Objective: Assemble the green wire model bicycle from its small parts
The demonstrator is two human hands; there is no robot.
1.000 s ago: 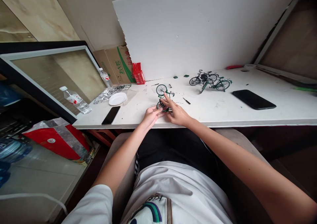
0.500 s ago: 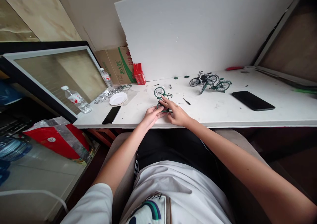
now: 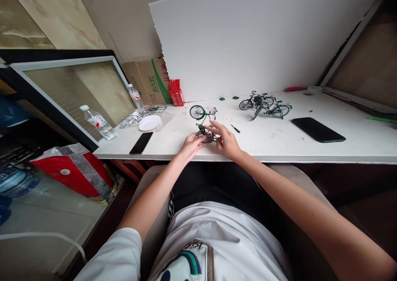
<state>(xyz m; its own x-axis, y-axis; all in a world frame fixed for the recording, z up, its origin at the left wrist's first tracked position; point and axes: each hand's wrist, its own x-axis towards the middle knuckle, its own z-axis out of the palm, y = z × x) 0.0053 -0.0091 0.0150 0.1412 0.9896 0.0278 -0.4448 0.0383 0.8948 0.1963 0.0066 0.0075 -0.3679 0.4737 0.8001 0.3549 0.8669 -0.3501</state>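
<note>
A small green model bicycle [image 3: 197,112] is held over the front part of the table, one spoked wheel toward the far side and the other close to me. My left hand [image 3: 190,146] grips it at the near wheel, thumb against the spokes and fingers underneath. To the right of the frame is my right hand [image 3: 228,142], its fingers extended at the bike's middle; whether the fingertips touch it I cannot tell. A thin dark screwdriver-like tool [image 3: 235,128] lies just beyond the right hand.
At the right stand a black model bicycle [image 3: 246,104] and another green one [image 3: 281,110], close together. A black tray-like slab [image 3: 319,129] is nearby. On the left are a phone [image 3: 141,143], a white plate [image 3: 150,123], sprue frames and water bottles [image 3: 98,123].
My right hand has drawn back slightly to the right, its fingers lifting from the near wheel. The model bicycle has tilted a little, exposing more of the frame and near wheel.
</note>
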